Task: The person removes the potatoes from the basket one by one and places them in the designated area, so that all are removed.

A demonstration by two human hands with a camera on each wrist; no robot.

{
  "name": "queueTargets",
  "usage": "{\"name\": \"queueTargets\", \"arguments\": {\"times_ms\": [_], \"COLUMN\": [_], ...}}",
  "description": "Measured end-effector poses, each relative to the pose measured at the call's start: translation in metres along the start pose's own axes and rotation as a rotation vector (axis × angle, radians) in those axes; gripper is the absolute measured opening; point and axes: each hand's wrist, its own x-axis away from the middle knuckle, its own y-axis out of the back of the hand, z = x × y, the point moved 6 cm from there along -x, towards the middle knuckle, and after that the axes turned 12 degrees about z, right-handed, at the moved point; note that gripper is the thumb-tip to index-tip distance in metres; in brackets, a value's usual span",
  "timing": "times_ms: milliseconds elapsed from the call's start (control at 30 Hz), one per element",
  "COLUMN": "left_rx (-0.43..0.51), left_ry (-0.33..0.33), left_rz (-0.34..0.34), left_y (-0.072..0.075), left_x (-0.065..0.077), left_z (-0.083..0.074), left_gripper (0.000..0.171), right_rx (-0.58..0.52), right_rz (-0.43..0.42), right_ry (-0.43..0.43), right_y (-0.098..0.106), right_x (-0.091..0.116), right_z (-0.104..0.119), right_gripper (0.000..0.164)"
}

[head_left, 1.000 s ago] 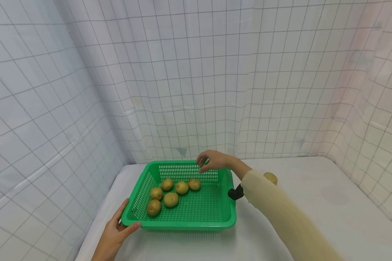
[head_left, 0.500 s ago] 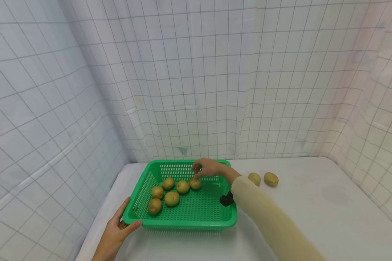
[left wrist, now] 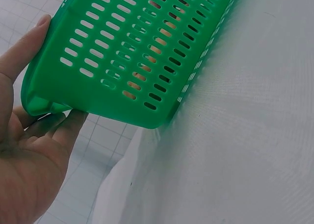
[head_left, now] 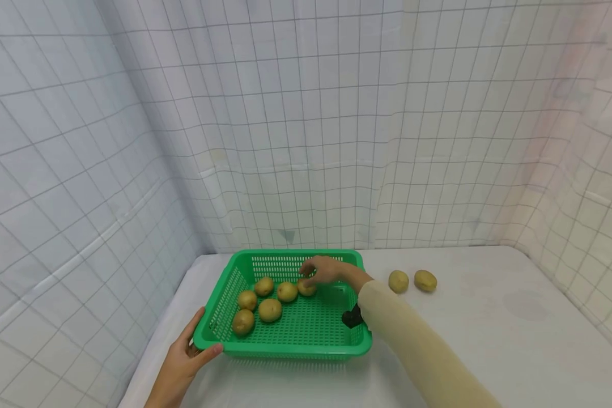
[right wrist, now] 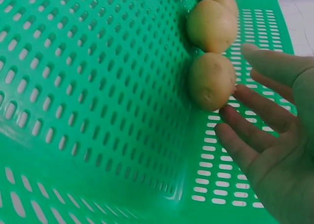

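Observation:
A green plastic basket (head_left: pixel 306 349) with slotted walls stands on the white table, several potatoes (head_left: pixel 270 310) lying in its left and back part. My left hand (head_left: pixel 179 362) grips the near left corner of the rim, thumb on top; in the left wrist view its fingers (left wrist: pixel 73 128) reach under the rim. Inside the basket near the back wall, my right hand (head_left: pixel 324 270) is at the rightmost potato (head_left: pixel 306 287). In the right wrist view the fingers are spread and loosely bent beside that potato (right wrist: pixel 212 82), fingertips at its side, thumb apart from it.
Two more potatoes, one rounder (head_left: pixel 398 281) and one longer (head_left: pixel 425 280), lie on the table (head_left: pixel 479 328) right of the basket. A grid-patterned white curtain (head_left: pixel 306 141) encloses the back and sides. A black device (head_left: pixel 352 317) sits at the right wrist.
My right hand has come down from above the back rim to the rightmost potato. The right sleeve has shifted left, uncovering the two table potatoes. The left hand keeps its hold.

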Motion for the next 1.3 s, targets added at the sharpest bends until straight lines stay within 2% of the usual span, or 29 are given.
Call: {"name": "queueTargets", "arguments": {"times_ms": [267,467,767,1167,1300], "left_rx": [-0.002,-0.015,-0.002,0.002,0.004], "left_ry": [-0.006,-0.017,-0.007,-0.005,-0.012], "left_rz": [0.006,-0.008,0.0,-0.007,0.002], "left_y": [0.0,0.001,0.0,0.0,0.0], "left_x": [0.001,0.002,0.001,0.001,0.001], "left_z": [-0.001,-0.002,-0.001,0.001,0.0], "left_gripper": [0.094,0.094,0.093,0.095,0.094], "right_rx": [0.103,0.186,0.126,0.014,0.029], "right_rz": [0.017,0.077,0.096,0.077,0.062], "right_ry": [0.005,-0.003,-0.012,0.004,0.016], "right_y": [-0.01,-0.015,-0.016,0.003,0.007], "right_x": [-0.008,-0.011,-0.005,0.009,0.014], "right_z": [0.003,0.007,0.002,0.01,0.014], "right_gripper": [0.044,0.038,0.031,0.04,0.041]}}
